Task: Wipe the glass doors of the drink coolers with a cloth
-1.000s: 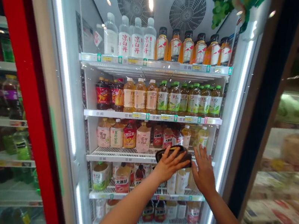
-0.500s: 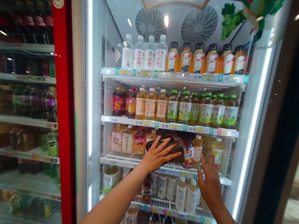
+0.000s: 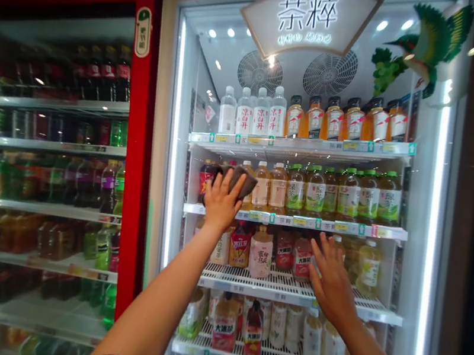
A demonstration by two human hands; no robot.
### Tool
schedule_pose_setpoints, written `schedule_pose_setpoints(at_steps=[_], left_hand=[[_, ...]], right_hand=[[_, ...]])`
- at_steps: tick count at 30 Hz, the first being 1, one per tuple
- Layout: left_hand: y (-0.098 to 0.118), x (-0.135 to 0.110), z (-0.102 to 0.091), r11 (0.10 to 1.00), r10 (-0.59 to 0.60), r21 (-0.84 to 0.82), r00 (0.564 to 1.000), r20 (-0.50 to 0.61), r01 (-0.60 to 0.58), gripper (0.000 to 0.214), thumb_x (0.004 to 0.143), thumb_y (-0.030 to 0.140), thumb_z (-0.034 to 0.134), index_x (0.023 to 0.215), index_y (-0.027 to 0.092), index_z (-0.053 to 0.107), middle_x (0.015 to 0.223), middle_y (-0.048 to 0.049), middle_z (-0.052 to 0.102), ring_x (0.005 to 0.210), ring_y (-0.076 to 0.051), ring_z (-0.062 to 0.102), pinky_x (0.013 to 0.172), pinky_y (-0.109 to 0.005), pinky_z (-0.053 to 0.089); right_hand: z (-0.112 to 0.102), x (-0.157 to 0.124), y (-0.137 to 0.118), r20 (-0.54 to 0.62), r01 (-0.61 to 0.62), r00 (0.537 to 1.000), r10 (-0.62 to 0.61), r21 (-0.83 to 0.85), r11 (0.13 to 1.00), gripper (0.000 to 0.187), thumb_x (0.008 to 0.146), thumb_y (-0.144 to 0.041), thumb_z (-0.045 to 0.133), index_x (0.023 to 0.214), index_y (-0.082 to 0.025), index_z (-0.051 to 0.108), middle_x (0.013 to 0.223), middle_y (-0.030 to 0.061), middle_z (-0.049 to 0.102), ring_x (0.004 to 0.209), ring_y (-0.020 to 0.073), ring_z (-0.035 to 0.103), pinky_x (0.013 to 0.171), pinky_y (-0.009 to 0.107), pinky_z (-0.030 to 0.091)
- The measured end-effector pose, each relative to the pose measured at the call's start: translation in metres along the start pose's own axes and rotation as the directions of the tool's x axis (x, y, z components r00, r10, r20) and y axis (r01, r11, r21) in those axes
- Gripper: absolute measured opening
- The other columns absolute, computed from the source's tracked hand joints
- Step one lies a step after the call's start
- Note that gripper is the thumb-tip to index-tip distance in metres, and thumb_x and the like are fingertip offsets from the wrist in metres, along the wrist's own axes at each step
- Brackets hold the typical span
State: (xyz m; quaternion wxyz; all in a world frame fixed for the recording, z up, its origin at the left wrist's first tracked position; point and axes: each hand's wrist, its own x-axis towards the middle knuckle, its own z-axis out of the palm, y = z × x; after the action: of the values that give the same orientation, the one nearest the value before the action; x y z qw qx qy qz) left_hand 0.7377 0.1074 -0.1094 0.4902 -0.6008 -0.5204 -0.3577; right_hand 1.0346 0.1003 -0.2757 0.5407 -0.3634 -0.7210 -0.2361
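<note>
My left hand [image 3: 222, 199] is raised to the second shelf of a lit drinks cooler and shut on a dark grey-brown cloth [image 3: 243, 182]. The cloth presses against the front of the bottles there, near a dark bottle with a red label [image 3: 206, 181] and a pale peach-coloured drink bottle [image 3: 261, 185]. My right hand [image 3: 332, 273] is open and holds nothing. Its fingers spread just beside a bottle with a red label [image 3: 302, 258] on the third shelf, above the white wire shelf front [image 3: 291, 289].
Rows of bottled teas and juices fill the cooler's shelves, under a lit sign [image 3: 307, 17] and ceiling fans [image 3: 329, 75]. A bird decoration [image 3: 429, 46] sits at the upper right. A red-framed cooler [image 3: 137, 126] full of drinks stands to the left.
The view has moved back and up, showing more of the cooler. My left hand and the cloth have risen from the third shelf to the second. My right hand has stayed near the third shelf.
</note>
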Motion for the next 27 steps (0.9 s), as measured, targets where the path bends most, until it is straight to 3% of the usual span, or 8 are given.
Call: schedule_pose_setpoints(at_steps=[4, 7, 9, 11, 16, 20, 24, 27], left_hand=[[-0.028, -0.081, 0.011, 0.978, -0.203, 0.042, 0.977, -0.060, 0.205, 0.079, 0.088, 0.028, 0.067, 0.159, 0.030, 0.032, 0.167, -0.0131, 0.030, 0.151, -0.039, 0.030, 0.119, -0.063, 0.028], [-0.028, -0.128, 0.019, 0.981, 0.192, 0.007, 0.981, -0.027, -0.192, 0.080, 0.085, 0.034, 0.072, 0.157, 0.037, 0.035, 0.164, -0.0092, 0.037, 0.151, -0.039, 0.030, 0.122, -0.064, 0.020], [-0.026, -0.128, 0.020, 0.875, 0.483, -0.033, 0.875, -0.023, -0.484, 0.073, 0.090, 0.035, 0.067, 0.155, 0.043, 0.035, 0.162, -0.0034, 0.041, 0.152, -0.035, 0.031, 0.125, -0.063, 0.014], [-0.031, -0.103, 0.015, 0.799, 0.600, -0.056, 0.800, -0.005, -0.599, 0.070, 0.094, 0.030, 0.061, 0.155, 0.045, 0.033, 0.163, 0.0008, 0.040, 0.152, -0.030, 0.031, 0.126, -0.058, 0.013], [-0.083, -0.045, -0.005, 0.977, 0.214, -0.026, 0.975, 0.064, -0.213, 0.079, 0.088, 0.030, 0.069, 0.157, 0.041, 0.032, 0.167, -0.0040, 0.030, 0.153, -0.035, 0.029, 0.124, -0.062, 0.020], [-0.126, -0.104, -0.006, 0.997, -0.066, 0.040, 0.996, 0.068, 0.063, 0.082, 0.086, 0.027, 0.071, 0.158, 0.034, 0.033, 0.168, -0.0094, 0.028, 0.151, -0.039, 0.030, 0.122, -0.062, 0.024], [-0.144, -0.177, 0.002, 0.980, 0.198, -0.007, 0.969, 0.147, -0.199, 0.080, 0.085, 0.033, 0.073, 0.156, 0.040, 0.036, 0.165, -0.0080, 0.034, 0.151, -0.038, 0.032, 0.123, -0.063, 0.020], [-0.157, -0.165, -0.001, 0.942, 0.334, -0.050, 0.926, 0.174, -0.331, 0.077, 0.088, 0.034, 0.070, 0.155, 0.043, 0.034, 0.166, -0.0044, 0.033, 0.151, -0.036, 0.032, 0.124, -0.060, 0.018]], right_hand=[[0.008, 0.000, -0.018, -0.005, -0.009, 1.000, 0.009, 0.001, 1.000, 0.071, 0.103, -0.022, 0.040, 0.164, -0.034, 0.005, 0.170, 0.0077, 0.020, 0.155, 0.0316, 0.019, 0.120, 0.064, 0.031], [0.017, 0.002, -0.036, 0.023, 0.010, 1.000, -0.010, 0.004, 1.000, 0.072, 0.102, -0.021, 0.041, 0.164, -0.034, 0.006, 0.170, 0.0086, 0.019, 0.156, 0.0319, 0.019, 0.119, 0.065, 0.033], [0.023, 0.009, -0.050, 0.037, 0.027, 0.999, -0.027, 0.007, 1.000, 0.072, 0.102, -0.020, 0.041, 0.164, -0.034, 0.006, 0.170, 0.0087, 0.019, 0.156, 0.0317, 0.018, 0.119, 0.065, 0.033], [0.027, 0.018, -0.064, 0.043, 0.038, 0.998, -0.038, 0.011, 0.999, 0.073, 0.102, -0.020, 0.042, 0.164, -0.034, 0.006, 0.170, 0.0089, 0.020, 0.156, 0.0315, 0.018, 0.119, 0.065, 0.032], [0.036, 0.027, -0.093, 0.049, 0.064, 0.997, -0.064, 0.014, 0.998, 0.073, 0.102, -0.020, 0.042, 0.164, -0.035, 0.007, 0.170, 0.0092, 0.020, 0.156, 0.0318, 0.018, 0.120, 0.065, 0.030], [0.045, 0.015, -0.103, 0.063, 0.080, 0.995, -0.079, -0.011, 0.997, 0.072, 0.102, -0.021, 0.043, 0.164, -0.033, 0.008, 0.169, 0.0104, 0.022, 0.155, 0.0324, 0.019, 0.119, 0.066, 0.031], [0.054, 0.007, -0.113, 0.089, 0.088, 0.992, -0.085, -0.032, 0.996, 0.073, 0.101, -0.021, 0.043, 0.164, -0.033, 0.007, 0.170, 0.0104, 0.020, 0.156, 0.0330, 0.017, 0.118, 0.066, 0.032], [0.062, 0.014, -0.126, 0.097, 0.086, 0.992, -0.082, -0.034, 0.996, 0.075, 0.101, -0.020, 0.043, 0.164, -0.034, 0.006, 0.170, 0.0087, 0.019, 0.156, 0.0317, 0.017, 0.119, 0.064, 0.032]])
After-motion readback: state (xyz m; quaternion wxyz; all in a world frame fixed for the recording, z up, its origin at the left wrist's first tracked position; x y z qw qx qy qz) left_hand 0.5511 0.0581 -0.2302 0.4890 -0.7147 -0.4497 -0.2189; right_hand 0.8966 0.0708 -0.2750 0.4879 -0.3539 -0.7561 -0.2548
